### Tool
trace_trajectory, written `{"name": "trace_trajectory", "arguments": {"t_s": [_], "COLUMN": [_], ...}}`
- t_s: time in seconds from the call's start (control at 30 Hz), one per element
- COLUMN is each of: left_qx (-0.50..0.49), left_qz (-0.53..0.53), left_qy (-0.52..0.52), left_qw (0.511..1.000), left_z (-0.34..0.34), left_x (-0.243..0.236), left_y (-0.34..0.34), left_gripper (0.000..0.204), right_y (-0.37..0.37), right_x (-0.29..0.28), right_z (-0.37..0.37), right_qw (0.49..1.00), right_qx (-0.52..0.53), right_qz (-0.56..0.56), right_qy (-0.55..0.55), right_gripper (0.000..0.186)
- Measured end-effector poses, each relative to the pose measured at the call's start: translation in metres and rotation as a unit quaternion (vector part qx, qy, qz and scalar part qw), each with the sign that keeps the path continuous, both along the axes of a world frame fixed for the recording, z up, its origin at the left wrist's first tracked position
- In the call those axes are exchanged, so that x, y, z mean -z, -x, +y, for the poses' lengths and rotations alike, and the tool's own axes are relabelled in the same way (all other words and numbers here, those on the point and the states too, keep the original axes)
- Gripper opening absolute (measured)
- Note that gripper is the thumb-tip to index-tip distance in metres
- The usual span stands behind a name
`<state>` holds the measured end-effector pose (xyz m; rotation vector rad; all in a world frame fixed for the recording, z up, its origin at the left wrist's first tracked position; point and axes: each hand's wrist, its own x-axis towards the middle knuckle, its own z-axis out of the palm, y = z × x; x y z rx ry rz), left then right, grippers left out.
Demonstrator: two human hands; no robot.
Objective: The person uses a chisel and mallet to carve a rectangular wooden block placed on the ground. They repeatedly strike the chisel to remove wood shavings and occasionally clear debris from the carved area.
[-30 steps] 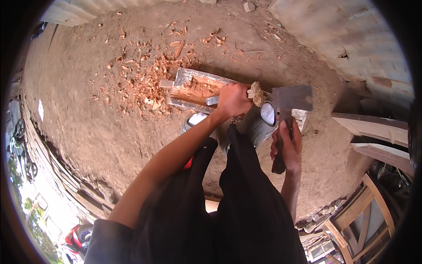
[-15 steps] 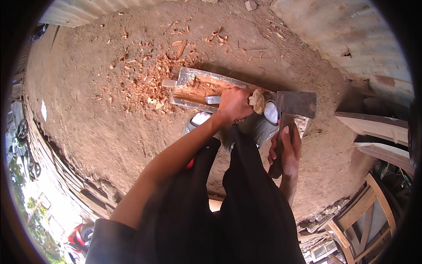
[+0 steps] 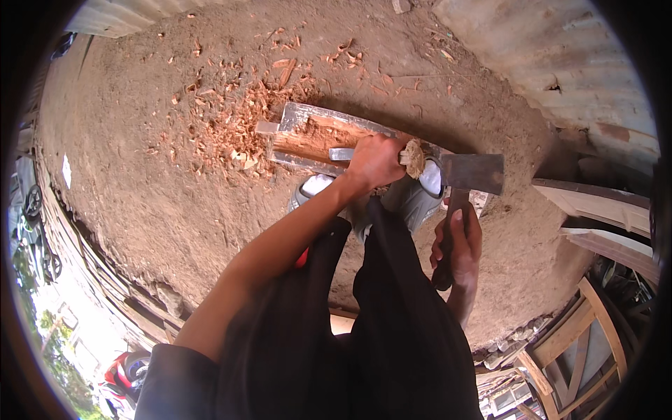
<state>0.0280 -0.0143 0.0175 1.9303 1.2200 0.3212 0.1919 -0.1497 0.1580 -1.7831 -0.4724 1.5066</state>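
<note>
Tight fist with the left hand, wrapped round a chisel, blade just inside the wooden block's near edge, forearm slanting from lower left. Right hand grips a hammer, thumb up, head by the block's right end.

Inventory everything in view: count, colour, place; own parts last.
Hollowed wooden block: 1, orange-brown, centre
Chisel: 1, silver blade, over block
Hammer: 1, dark, right of chisel
Wood shavings: many, orange-brown, upper left
Dirt ground: 1, brown, throughout
Corrugated sheets: at least 2, pale, top corners
Planks: several, brown, left edge
Boards: several, pale, right edge
Wooden frame: 1, brown, lower right
Vehicle: 1, red, lower left
Shoes: 2, grey, near block
Trousers: 1 pair, black, bottom centre
Forearms: 2, bare, below hands
Left hand: 1, bare, around chisel
Right hand: 1, bare, around hammer
</note>
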Motion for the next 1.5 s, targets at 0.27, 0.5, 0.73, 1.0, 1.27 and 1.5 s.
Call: {"name": "trace_trajectory", "arguments": {"t_s": [0.27,0.5,0.73,1.0,1.27,1.5], "left_qx": [-0.038,0.015,0.015,-0.02,-0.029,0.001], "left_qz": [-0.043,0.004,0.022,0.006,0.006,0.037], "left_qy": [-0.003,0.026,0.033,-0.001,-0.01,0.017], "left_qw": [0.998,1.0,0.999,1.0,1.0,0.999], "left_z": [-0.004,-0.003,0.001,-0.003,-0.002,0.004], "left_x": [-0.003,0.002,0.012,0.014,0.016,0.016], "left_y": [-0.001,-0.007,-0.012,-0.016,-0.015,-0.01], "left_gripper": [0.03,0.026,0.022,0.033,0.039,0.042], "right_y": [-0.01,-0.009,0.005,0.001,-0.008,-0.014], "right_x": [-0.006,-0.012,0.019,0.021,0.03,0.022], "right_z": [0.002,0.006,0.003,0.007,0.009,0.013], "right_qw": [1.0,1.0,0.998,0.995,0.998,0.995], "right_qx": [0.015,0.015,-0.009,0.078,0.04,-0.061], "right_qz": [-0.019,-0.007,-0.063,-0.057,-0.046,-0.008], "right_qy": [-0.012,0.002,0.001,-0.012,0.034,0.082], "right_gripper": [0.048,0.046,0.028,0.029,0.031,0.031]}}
